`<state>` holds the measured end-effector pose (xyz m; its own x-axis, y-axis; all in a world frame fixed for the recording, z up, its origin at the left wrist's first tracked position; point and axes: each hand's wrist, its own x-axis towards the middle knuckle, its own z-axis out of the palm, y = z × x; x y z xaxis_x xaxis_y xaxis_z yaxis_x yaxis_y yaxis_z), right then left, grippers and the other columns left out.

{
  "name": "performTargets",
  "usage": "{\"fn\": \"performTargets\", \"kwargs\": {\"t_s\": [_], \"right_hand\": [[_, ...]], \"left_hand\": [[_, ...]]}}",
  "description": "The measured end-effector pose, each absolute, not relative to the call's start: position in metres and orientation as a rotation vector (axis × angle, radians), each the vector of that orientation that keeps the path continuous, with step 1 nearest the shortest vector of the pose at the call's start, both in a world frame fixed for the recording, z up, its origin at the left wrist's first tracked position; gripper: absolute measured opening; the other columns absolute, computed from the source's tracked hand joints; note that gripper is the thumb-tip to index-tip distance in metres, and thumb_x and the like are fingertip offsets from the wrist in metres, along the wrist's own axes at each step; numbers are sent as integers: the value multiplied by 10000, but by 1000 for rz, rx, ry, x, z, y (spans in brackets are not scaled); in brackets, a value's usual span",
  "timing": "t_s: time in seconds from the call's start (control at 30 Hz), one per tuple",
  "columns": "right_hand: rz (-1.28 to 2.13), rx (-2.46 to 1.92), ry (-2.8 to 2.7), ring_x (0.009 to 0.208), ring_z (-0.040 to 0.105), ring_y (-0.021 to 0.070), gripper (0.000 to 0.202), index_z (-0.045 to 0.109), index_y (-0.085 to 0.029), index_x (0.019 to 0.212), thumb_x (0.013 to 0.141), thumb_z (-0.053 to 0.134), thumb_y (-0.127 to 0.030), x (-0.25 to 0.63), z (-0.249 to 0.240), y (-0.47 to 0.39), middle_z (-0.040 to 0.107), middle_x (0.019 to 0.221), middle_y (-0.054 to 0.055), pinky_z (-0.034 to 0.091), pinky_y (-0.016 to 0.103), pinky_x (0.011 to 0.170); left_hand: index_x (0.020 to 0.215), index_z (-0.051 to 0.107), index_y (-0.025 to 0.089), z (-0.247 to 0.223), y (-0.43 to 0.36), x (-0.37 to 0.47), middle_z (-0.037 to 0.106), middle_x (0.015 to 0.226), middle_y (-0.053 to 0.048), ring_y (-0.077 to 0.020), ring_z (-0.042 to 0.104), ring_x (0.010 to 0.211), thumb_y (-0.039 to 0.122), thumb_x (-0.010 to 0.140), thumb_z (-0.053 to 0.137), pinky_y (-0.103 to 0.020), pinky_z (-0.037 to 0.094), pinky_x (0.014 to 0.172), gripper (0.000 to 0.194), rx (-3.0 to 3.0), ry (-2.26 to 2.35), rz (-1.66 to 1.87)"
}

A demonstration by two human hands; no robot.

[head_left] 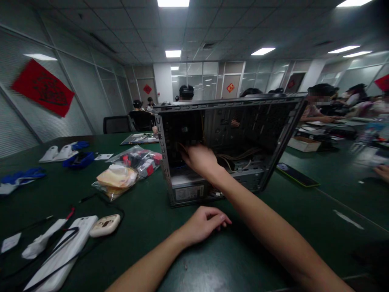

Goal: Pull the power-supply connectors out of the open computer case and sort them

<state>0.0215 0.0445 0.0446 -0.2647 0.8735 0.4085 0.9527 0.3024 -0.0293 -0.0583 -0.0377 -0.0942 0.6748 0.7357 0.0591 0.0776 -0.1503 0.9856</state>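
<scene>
An open computer case (219, 104) stands on the green table with its open side toward me. My right hand (200, 160) reaches into its left part, where the fingers are blurred against the dark interior; whether they grip anything is unclear. Beige cables (243, 154) run along the inside, to the right of that hand. Below, a power supply with a label (190, 193) sits at the lower left of the case. My left hand (203, 225) rests on the table in front of the case, fingers curled in and thumb against them, with nothing visible in it.
Plastic bags of parts (117, 178) lie left of the case. A white power strip (65, 251), cables and a cream-coloured device (105, 225) are at the near left, blue-and-white gloves (22, 178) farther back. A dark flat panel (298, 174) lies right. Other people sit beyond.
</scene>
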Motion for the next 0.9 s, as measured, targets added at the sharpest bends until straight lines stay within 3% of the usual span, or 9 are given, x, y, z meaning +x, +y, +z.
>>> {"fn": "performTargets", "kwargs": {"t_s": [0.17, 0.43, 0.6, 0.9], "right_hand": [[-396, -1664, -2229, 917, 702, 280, 414, 683, -170, 1154, 1000, 359, -376, 17, 46, 49, 718, 1026, 171, 543, 347, 755], [-425, -1669, -2192, 866, 708, 279, 455, 712, -154, 1049, 1009, 333, -404, 16, 45, 45, 724, 955, 171, 542, 350, 725], [-389, -1659, -2190, 903, 700, 274, 442, 698, -143, 1100, 1004, 350, -398, 16, 45, 45, 714, 1001, 184, 538, 342, 752], [-359, -1695, -2135, 913, 707, 283, 362, 716, -124, 1032, 987, 397, -288, 14, 46, 46, 717, 979, 197, 557, 358, 744]], "left_hand": [[948, 760, 90, -95, -39, -59, 669, 774, -63, -129, 523, 679, 411, 918, 527, -232, 410, 645, 398, 1664, 660, 642], [900, 753, 78, -94, -40, -55, 668, 772, -77, -137, 522, 665, 443, 932, 483, -249, 418, 648, 455, 1651, 660, 626], [910, 754, 85, -98, -39, -56, 679, 776, -81, -140, 537, 669, 449, 937, 479, -252, 428, 653, 457, 1658, 656, 625], [860, 753, 94, -100, -38, -54, 702, 791, -94, -138, 536, 651, 503, 927, 473, -257, 429, 646, 500, 1643, 669, 621]]}}
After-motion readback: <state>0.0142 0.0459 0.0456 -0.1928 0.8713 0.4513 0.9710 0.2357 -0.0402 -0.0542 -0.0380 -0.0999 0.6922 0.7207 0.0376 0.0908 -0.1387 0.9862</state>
